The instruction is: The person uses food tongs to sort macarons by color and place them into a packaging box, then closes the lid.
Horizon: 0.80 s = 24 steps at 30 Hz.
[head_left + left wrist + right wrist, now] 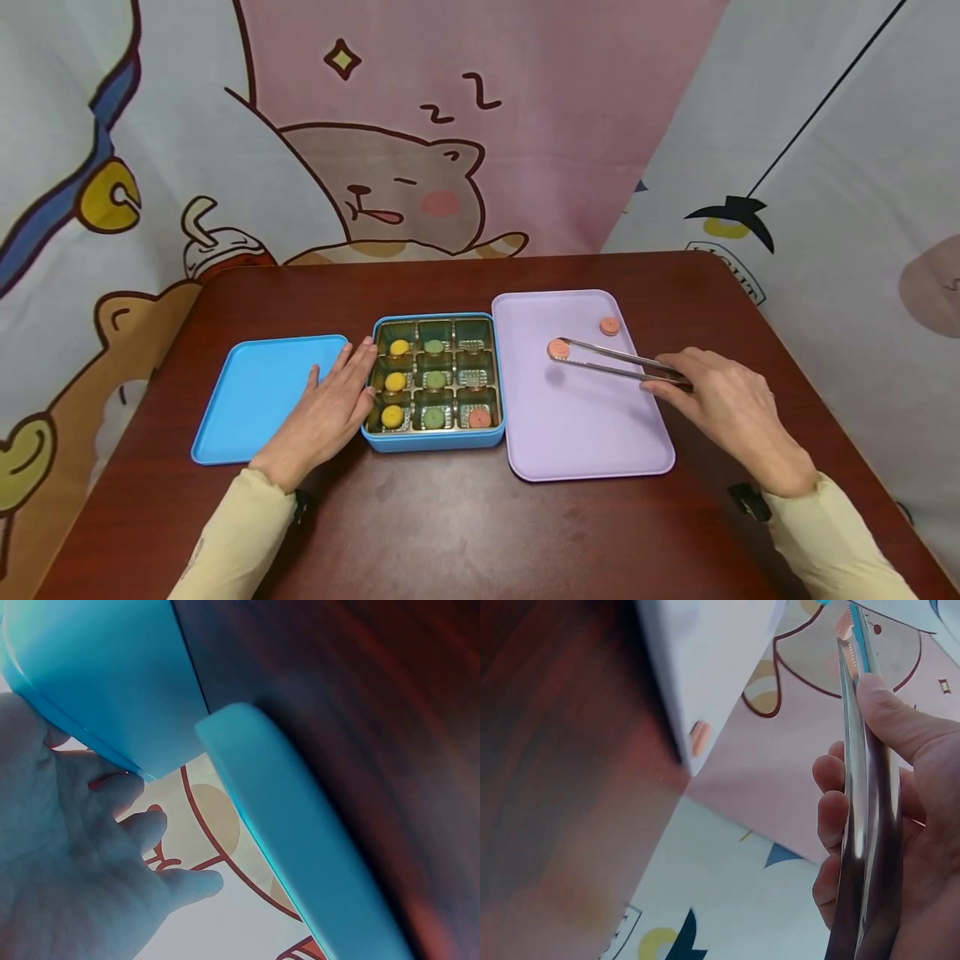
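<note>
My left hand (322, 417) lies with straight fingers against the left side of a blue box (435, 443). Inside the box is a gold insert with compartments: yellow round pieces (395, 382) fill the left column, green ones (434, 380) the middle column. One pink round piece (479, 417) sits in the front right compartment. My right hand (731, 408) grips metal tongs (615, 353), thumb on one arm and fingers curled round the other. Between the tong tips, over the lilac tray (585, 442), is another pink round piece (558, 348).
A further pink round piece (609, 326) lies near the lilac tray's back right corner. The tray stands right beside the box. Left of the box, partly behind my left hand, lies a blue lid (255, 400). All rest on a dark wooden table (420, 533) before a patterned curtain.
</note>
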Available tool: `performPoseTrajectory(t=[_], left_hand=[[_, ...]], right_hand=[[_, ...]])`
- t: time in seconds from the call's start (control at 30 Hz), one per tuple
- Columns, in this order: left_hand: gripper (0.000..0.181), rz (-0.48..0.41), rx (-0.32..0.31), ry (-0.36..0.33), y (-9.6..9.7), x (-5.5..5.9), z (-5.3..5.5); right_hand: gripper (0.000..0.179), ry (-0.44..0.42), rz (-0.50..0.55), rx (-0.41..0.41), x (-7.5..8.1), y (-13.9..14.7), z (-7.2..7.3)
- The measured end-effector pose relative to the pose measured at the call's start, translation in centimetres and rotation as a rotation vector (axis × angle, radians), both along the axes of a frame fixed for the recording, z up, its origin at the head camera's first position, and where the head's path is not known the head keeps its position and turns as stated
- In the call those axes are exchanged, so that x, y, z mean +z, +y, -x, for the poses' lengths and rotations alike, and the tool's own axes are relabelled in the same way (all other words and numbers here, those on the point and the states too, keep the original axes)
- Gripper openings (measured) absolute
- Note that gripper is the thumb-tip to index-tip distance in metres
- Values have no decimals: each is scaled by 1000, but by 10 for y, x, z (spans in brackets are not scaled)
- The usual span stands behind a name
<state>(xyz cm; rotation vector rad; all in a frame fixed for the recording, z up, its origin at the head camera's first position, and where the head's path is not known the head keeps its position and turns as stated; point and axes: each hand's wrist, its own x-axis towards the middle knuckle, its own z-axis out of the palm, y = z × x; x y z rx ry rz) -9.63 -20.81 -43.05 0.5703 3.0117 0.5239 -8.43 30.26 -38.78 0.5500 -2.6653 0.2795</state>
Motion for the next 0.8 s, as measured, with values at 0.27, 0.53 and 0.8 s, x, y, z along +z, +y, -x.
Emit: performPoseTrajectory(t=[0.27, 0.53, 0.8], left_hand=[[62, -4, -7, -9, -1, -2, 2], [62, -19, -10, 4, -1, -1, 0], [61, -17, -4, 3, -2, 0, -1]], right_hand=[[55, 28, 40, 77, 8, -19, 3], [75, 43, 33, 131, 12, -43, 9], [46, 23, -2, 157, 14, -64, 16]])
